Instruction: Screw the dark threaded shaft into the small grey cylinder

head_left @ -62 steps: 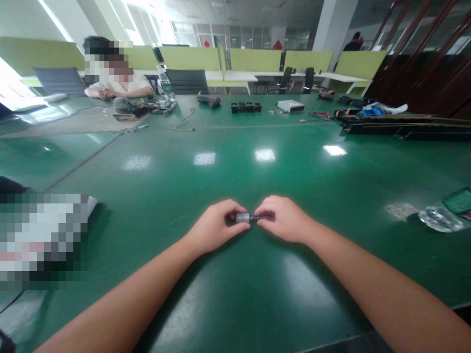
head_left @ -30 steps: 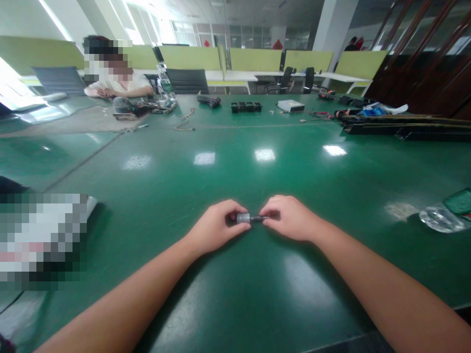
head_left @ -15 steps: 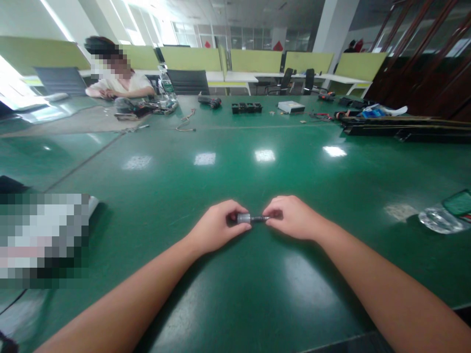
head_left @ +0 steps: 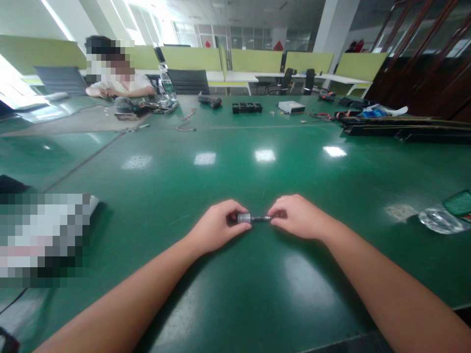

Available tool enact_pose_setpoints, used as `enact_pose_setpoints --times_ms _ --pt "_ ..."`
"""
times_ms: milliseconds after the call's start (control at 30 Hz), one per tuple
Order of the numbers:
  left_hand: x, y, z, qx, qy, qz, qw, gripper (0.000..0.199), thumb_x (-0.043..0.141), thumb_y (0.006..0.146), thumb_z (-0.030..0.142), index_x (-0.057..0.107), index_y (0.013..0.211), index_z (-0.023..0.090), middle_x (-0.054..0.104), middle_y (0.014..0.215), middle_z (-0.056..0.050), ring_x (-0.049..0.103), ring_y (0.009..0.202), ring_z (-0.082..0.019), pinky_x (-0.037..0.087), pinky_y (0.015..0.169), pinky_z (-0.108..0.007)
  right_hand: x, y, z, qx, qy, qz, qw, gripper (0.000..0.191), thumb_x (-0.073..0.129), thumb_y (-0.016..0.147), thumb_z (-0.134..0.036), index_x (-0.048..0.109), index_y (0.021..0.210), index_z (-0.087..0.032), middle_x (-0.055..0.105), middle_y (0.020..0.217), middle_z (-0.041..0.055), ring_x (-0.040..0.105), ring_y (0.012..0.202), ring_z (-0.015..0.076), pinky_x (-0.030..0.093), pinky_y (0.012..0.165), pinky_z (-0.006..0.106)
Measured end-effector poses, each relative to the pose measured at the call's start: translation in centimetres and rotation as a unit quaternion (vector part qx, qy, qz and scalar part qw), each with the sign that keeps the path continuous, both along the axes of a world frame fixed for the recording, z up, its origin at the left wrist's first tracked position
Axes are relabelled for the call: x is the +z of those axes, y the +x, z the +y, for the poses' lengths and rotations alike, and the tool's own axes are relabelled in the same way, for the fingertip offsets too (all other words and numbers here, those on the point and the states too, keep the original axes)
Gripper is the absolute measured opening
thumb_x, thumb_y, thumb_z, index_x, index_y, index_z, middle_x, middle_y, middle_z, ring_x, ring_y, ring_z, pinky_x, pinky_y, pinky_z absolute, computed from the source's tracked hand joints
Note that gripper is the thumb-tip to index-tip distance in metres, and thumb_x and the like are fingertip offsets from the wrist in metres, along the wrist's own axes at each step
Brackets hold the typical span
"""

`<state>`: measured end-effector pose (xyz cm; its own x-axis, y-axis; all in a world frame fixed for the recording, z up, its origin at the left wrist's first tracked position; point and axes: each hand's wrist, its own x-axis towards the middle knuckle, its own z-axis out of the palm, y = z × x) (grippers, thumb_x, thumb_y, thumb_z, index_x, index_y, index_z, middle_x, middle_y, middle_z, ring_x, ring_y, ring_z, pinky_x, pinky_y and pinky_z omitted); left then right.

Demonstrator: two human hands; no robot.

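Gripping the grey barrel with left hand, pinching the shaft beside it with right hand. Could slip from too light a pinch.

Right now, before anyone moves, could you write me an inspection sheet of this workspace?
Surface: green tabletop, shiny, reflecting lights.
Things in hand: silver cylinder with a thin dark shaft, held sideways.
Clutter: black block and silver box on the far side; black strips at far right; a pale object at left, too blurred to name.
Hands: left hand has its grip on the cylinder; right hand pinches the shaft's end.
Cables: pale cable beyond the hands; thin dark cable at left edge.
Surroundings: seated person across the table; office chairs, green partitions.
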<state>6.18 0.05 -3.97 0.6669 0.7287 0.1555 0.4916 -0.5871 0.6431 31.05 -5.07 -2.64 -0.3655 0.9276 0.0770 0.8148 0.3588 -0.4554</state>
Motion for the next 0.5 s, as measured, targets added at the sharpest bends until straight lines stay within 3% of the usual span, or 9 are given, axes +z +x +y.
enact_pose_setpoints --times_ms 500 --pt "-0.09 -0.02 0.05 0.003 0.002 0.007 1.000 0.025 0.072 0.083 0.039 0.070 0.098 0.020 0.069 0.090 -0.003 0.063 0.079 -0.018 0.051 0.071 -0.029 0.37 0.81 -0.14 -0.007 -0.011 -0.024 1.000 0.014 0.069 0.081 -0.021 0.079 0.092 -0.022 0.074 0.085 0.0034 0.064 0.075 0.0169 0.045 0.068 0.029"
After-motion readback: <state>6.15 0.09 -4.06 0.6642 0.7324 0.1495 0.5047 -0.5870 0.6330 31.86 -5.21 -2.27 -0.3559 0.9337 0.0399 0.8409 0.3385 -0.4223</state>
